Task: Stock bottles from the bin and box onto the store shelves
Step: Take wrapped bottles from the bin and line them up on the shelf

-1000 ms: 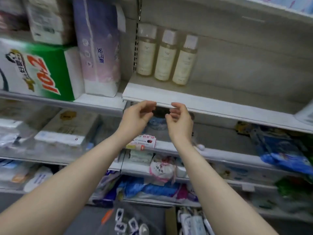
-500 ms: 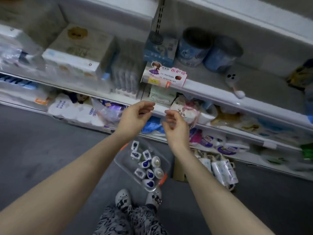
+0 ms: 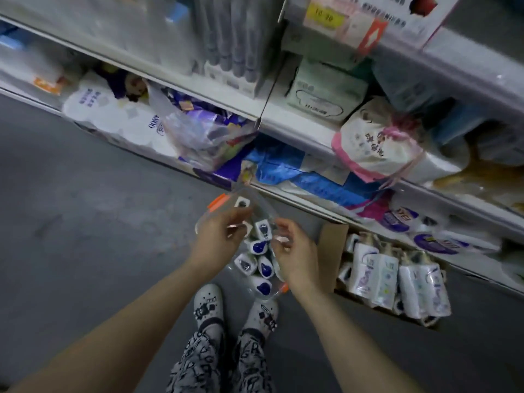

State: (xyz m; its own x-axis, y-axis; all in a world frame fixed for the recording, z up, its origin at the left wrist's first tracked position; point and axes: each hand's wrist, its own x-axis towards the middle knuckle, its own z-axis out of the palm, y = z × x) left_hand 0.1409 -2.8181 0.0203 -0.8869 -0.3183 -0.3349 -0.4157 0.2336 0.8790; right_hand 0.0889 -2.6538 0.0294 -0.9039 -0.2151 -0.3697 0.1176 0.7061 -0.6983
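Now, floor (image 3: pixel 85 208): grey, fills the 9 o'clock side of the view.
Left hand (image 3: pixel 218 239): hovers over the 9 o'clock rim of the bin (image 3: pixel 265 208); fingers loosely curled toward the thumb, nothing visible between them.
Bin: clear plastic with orange latches (image 3: pixel 218 200), on the floor at the view's centre, at 12 o'clock of the person's shoes (image 3: pixel 208 304).
Bin bottles (image 3: pixel 265 269): small, white with blue caps, packed inside the bin, partly hidden by both hands.
Right hand (image 3: pixel 295 251): hovers over the bin's 3 o'clock rim, near the left hand but apart; fingers loosely curled, holding nothing visible.
Box (image 3: pixel 331 251): open cardboard, on the floor at 3 o'clock of the bin, at the foot of the shelves (image 3: pixel 300 129).
Box bottles (image 3: pixel 385 276): white pump bottles, packed side by side inside the box.
Shelves: white, running from 10 o'clock to 4 o'clock, loaded with tissue packs (image 3: pixel 326 92) and bagged goods.
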